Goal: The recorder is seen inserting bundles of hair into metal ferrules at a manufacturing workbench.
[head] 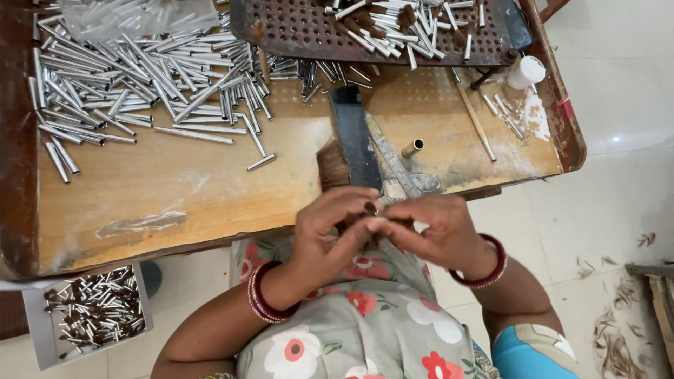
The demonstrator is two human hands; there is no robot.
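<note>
Left hand: the left hand point(330, 228) is held over the lap at the near edge of the wooden workbench point(175, 186), its fingers curled together around a small dark-tipped piece point(370, 208).
Right hand: the right hand point(439, 231) meets the left from the other side, its fingertips pinched on the same small piece; motion blur hides the exact hold.
Held piece: only a dark round end shows between the fingertips, just in front of the bench edge.
Bench centre: a dark flat metal bar point(353, 137) lies across the wood, a tuft of brown bristles point(331, 167) just beside it and a short brass tube point(413, 147) near it.
Bench left: a big heap of silver metal tubes point(140, 77).
Bench top: a perforated metal tray point(295, 31) holds more tubes.
Lower left: a grey box point(42, 337) holds tubes with dark ends.
</note>
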